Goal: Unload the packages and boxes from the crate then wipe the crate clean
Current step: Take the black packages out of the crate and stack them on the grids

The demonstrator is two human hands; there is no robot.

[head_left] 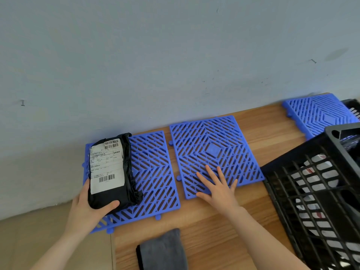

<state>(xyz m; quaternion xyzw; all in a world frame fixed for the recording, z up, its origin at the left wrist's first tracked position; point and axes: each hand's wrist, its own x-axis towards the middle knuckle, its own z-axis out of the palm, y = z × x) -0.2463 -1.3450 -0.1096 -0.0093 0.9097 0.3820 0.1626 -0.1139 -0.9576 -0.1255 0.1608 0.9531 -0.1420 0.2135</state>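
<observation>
A black plastic-wrapped package (113,172) with a white shipping label lies on the left blue grid mat (153,172). My left hand (87,209) grips its near end, thumb on top. Fingers spread, my right hand (218,186) rests flat on the middle blue grid mat (212,151), holding nothing. The black slatted crate (315,195) stands at the right, and white packages with red marks show through its slats. A grey folded cloth (163,250) lies on the table near its front edge.
A third blue grid mat (319,114) lies at the far right against the pale wall (155,55). The wooden table (272,131) ends at the left near the package; a beige floor (39,230) shows below.
</observation>
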